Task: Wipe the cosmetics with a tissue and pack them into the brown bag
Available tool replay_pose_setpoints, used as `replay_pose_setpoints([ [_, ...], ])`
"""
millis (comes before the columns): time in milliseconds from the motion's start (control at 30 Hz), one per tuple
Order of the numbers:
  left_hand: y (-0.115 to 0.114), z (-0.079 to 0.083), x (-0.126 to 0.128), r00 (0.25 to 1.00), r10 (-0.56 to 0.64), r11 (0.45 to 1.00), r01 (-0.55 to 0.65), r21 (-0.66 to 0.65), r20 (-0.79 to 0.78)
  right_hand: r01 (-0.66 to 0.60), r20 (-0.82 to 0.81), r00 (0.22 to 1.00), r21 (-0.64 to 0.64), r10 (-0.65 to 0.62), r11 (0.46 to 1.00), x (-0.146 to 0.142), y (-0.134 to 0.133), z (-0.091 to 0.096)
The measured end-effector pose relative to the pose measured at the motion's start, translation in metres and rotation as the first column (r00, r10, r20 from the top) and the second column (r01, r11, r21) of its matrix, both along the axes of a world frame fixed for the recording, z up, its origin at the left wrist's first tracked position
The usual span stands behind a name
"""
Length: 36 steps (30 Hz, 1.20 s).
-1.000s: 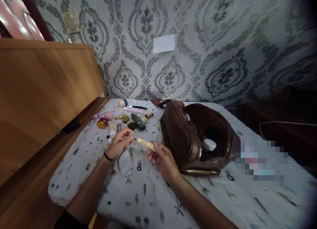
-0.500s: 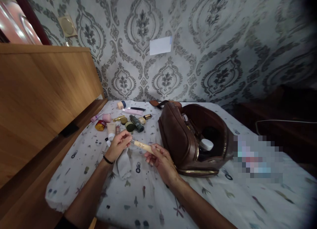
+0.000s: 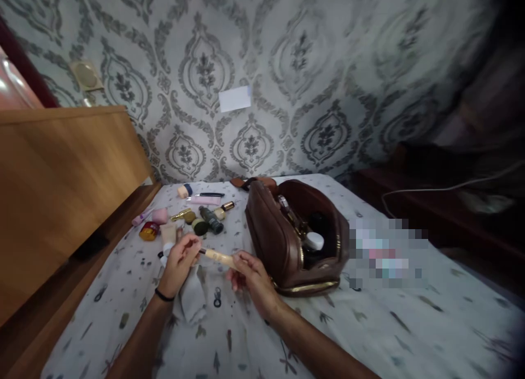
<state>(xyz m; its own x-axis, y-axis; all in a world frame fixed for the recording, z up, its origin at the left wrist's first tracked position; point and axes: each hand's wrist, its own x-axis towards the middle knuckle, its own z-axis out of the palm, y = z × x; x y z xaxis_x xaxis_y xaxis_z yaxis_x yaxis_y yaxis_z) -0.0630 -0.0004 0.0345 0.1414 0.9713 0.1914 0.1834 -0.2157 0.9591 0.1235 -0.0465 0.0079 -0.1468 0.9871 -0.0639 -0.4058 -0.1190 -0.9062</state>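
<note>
Printing on the cream tube point(image 3: 219, 257) is too small to read; the markings on the red jar point(image 3: 150, 231) are blurred. The tube is slim, with a dark, narrow end, and is positioned between both hands, above the sheet point(image 3: 254, 349). The right hand point(image 3: 255, 283) grips the cream body; the left hand point(image 3: 180, 263) pinches the dark end. The open brown bag point(image 3: 270, 239) stands near the right hand. The patterned sheet extends to the right, beyond the bag.
</note>
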Motion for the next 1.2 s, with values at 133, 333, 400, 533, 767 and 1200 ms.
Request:
replay_pose_setpoints([
  [133,-0.001,-0.004,-0.002,0.998,0.024,0.999,-0.022,0.033,-0.054,0.048,0.037,0.998,0.080,-0.051,0.996,-0.001,0.000,0.000],
  [333,0.000,0.003,-0.006,0.983,0.048,0.993,-0.028,0.115,-0.180,0.110,0.026,0.993,0.158,-0.116,0.981,-0.002,-0.001,0.004],
  [400,-0.002,0.008,-0.003,0.971,0.047,0.984,-0.004,0.179,-0.234,0.137,0.026,0.989,0.177,-0.144,0.975,-0.002,-0.004,0.008],
  [533,-0.016,0.016,0.011,0.925,-0.103,0.947,0.204,0.248,-0.367,0.148,0.065,0.983,0.266,-0.171,0.953,0.000,-0.012,0.017],
  [767,-0.033,0.030,0.031,0.864,-0.197,0.936,0.307,0.175,-0.464,0.177,0.094,0.971,0.332,-0.220,0.926,0.001,-0.016,0.021],
  [1200,-0.034,0.051,0.048,0.988,-0.110,0.994,0.112,-0.011,0.106,-0.126,0.280,0.960,0.373,0.018,0.919,0.000,-0.017,0.014],
])
